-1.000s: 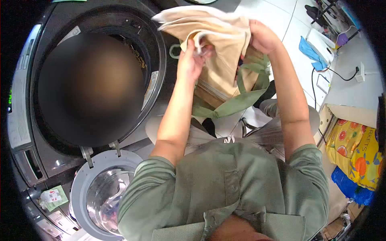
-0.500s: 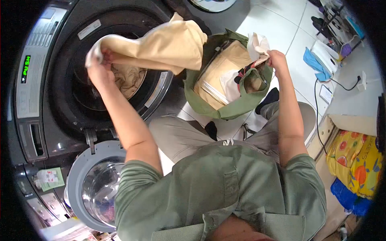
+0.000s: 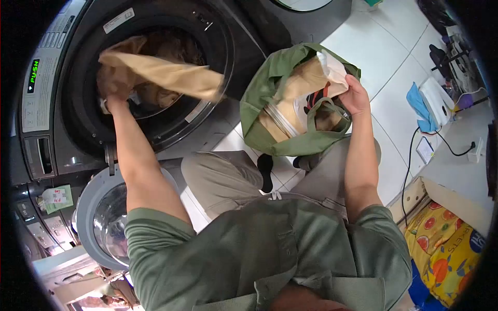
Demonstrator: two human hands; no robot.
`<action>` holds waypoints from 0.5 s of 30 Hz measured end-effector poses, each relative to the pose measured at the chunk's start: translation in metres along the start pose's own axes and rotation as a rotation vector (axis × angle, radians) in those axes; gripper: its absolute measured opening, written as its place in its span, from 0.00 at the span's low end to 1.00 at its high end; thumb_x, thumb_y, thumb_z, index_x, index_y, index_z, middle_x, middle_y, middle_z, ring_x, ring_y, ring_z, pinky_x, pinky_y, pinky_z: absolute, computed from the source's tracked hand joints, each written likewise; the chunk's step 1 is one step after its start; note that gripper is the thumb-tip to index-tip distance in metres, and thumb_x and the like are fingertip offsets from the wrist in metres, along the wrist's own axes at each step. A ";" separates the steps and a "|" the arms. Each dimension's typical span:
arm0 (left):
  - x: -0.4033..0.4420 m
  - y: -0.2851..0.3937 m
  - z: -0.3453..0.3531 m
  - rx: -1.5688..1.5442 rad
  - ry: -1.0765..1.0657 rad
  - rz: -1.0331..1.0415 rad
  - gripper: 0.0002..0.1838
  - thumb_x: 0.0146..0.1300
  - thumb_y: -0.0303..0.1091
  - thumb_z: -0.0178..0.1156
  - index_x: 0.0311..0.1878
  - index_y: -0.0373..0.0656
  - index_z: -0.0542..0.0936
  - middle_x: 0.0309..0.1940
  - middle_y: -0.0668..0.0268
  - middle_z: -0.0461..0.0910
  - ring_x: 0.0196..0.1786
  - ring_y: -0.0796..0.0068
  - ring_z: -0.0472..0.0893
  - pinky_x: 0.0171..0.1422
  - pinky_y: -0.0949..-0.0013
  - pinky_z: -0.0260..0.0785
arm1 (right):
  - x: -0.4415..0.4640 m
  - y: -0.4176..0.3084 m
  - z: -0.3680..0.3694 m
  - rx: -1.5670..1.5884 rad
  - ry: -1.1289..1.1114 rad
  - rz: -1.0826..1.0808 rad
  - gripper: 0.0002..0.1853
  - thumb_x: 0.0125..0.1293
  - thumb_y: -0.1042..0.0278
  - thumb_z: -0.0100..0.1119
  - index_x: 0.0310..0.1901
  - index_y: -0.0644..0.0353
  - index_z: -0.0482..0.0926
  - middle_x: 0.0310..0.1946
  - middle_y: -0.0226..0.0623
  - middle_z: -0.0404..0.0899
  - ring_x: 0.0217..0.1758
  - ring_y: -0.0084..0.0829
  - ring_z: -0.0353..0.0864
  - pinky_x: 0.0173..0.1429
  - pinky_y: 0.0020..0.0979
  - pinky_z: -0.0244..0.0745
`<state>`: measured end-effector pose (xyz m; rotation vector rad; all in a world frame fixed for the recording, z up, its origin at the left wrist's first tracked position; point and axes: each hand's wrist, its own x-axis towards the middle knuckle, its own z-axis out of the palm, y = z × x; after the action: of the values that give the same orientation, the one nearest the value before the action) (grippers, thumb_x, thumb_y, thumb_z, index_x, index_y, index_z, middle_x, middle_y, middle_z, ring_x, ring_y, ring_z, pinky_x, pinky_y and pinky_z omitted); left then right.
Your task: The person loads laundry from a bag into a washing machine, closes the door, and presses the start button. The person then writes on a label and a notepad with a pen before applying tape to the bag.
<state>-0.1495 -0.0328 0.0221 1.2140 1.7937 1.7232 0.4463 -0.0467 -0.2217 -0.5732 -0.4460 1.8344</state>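
Observation:
At the mouth of the washing machine drum (image 3: 179, 49), my left hand (image 3: 115, 85) is closed on a tan cloth (image 3: 166, 72). The cloth trails to the right across the opening, its end blurred by motion. Behind it, more tan fabric (image 3: 155, 96) lies inside the drum. My right hand (image 3: 355, 97) pinches a white cloth (image 3: 332, 67) at the right side of a green fabric bag (image 3: 254, 111). Inside this bag are folded tan fabric (image 3: 300, 85) and a white piece with a red and black print (image 3: 316, 98).
The round glass door (image 3: 111, 223) hangs open below the drum. A lit display (image 3: 33, 75) reads "PUSH". White floor tiles (image 3: 386, 36) run right of the bag, toward a black cable (image 3: 410, 166) and a yellow fruit-print bag (image 3: 441, 249).
My left hand has carried the tan cloth left and down, from above the drum's edge into its mouth. My right hand still grips the white cloth, slightly lower. The whole view has shifted.

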 end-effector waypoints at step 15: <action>-0.189 0.011 0.147 0.231 -0.898 -0.579 0.16 0.57 0.40 0.54 0.41 0.37 0.76 0.35 0.63 0.78 0.33 0.74 0.77 0.40 0.72 0.70 | -0.050 0.085 0.105 -0.592 -0.797 0.303 0.06 0.59 0.71 0.52 0.26 0.61 0.74 0.26 0.27 0.74 0.32 0.17 0.71 0.39 0.21 0.66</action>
<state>0.0723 -0.0895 -0.0498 1.1219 1.5382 0.5141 0.3336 -0.1241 -0.1760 -0.2710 -1.5384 2.1842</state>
